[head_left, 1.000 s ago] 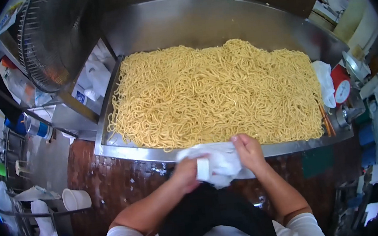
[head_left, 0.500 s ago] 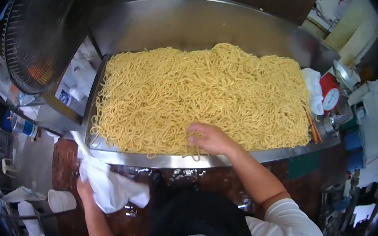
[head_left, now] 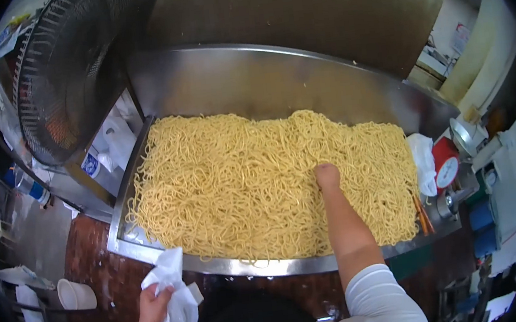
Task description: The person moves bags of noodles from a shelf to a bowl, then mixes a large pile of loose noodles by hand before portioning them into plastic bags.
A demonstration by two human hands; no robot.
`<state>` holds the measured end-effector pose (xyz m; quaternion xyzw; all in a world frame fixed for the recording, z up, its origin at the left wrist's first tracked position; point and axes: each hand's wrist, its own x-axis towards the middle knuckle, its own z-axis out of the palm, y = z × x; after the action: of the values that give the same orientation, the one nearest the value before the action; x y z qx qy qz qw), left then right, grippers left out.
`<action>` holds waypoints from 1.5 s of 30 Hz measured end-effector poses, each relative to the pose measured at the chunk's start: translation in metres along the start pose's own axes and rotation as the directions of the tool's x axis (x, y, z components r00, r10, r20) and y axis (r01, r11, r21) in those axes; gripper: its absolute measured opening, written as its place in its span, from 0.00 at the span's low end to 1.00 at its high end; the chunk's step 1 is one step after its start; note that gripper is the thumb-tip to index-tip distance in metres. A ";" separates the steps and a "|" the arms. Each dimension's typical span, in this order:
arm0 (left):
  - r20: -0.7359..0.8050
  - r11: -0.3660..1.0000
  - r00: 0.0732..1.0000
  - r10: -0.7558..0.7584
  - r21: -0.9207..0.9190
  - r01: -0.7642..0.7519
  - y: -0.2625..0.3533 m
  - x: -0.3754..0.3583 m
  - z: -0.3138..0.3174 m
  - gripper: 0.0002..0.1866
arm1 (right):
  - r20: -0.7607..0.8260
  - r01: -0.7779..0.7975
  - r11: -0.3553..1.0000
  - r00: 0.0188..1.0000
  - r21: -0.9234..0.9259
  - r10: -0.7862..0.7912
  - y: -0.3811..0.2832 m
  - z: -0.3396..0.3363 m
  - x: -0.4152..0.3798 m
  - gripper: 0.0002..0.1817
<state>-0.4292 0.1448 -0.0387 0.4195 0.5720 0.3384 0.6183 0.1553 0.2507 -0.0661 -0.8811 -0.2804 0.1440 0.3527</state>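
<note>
Hands since half a second ago: the right hand (head_left: 326, 174) has been shifted from the near edge of the noodles (head_left: 260, 185) to farther in and to the right; the left hand (head_left: 155, 304), with its plastic bag (head_left: 178, 299), has been brought rightward along the front of the worktop (head_left: 293, 266).
Fan (head_left: 70, 80): seen at the upper left, its dark wire cage raised beside the worktop.
Tub (head_left: 77, 295): white, placed low at the left, well apart from the noodles.
Left hand: closed on the plastic bag, held in front of the worktop's left part, off the noodles.
Plastic bag: white, crumpled; its top is seen against the front rim, and whether the rim is touched cannot be told.
Noodles: yellow, spread in a thick layer over most of the metal worktop, bare metal being left at the front left corner.
Right hand: set into the noodles right of the middle, the arm stretched over the front rim; the fingers are hidden, so whether any strands are gripped cannot be told.
Sticks (head_left: 423, 214): brown, laid at the noodles' right edge.
Second bag (head_left: 423, 165): white, set just beside the noodles.
Scale (head_left: 446, 166): red with a white dial, stood right of the second bag.
</note>
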 end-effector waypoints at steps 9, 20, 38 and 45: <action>0.122 0.917 0.969 -0.216 0.367 0.158 0.007 0.049 -0.010 0.11 | 0.290 -0.424 0.680 0.906 0.598 0.309 0.002 0.025 0.016 0.16; 0.459 0.934 0.854 -0.243 0.349 0.078 0.106 0.124 0.029 0.10 | 0.130 0.168 0.773 0.942 0.612 -0.308 -0.097 -0.209 -0.080 0.14; 0.459 0.867 0.862 -0.215 0.496 -0.048 0.075 0.028 0.106 0.15 | 0.626 -0.555 0.360 0.772 0.750 -0.111 0.004 -0.102 -0.056 0.13; 0.591 0.893 0.779 -0.207 0.440 -0.097 0.060 0.033 0.131 0.15 | 0.575 -0.455 0.567 0.817 0.687 -0.041 0.013 -0.100 -0.118 0.24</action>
<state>-0.2919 0.1827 0.0009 0.6206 0.4091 0.0209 0.6686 0.1106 0.1187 0.0022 -0.5772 -0.1603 0.5336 0.5970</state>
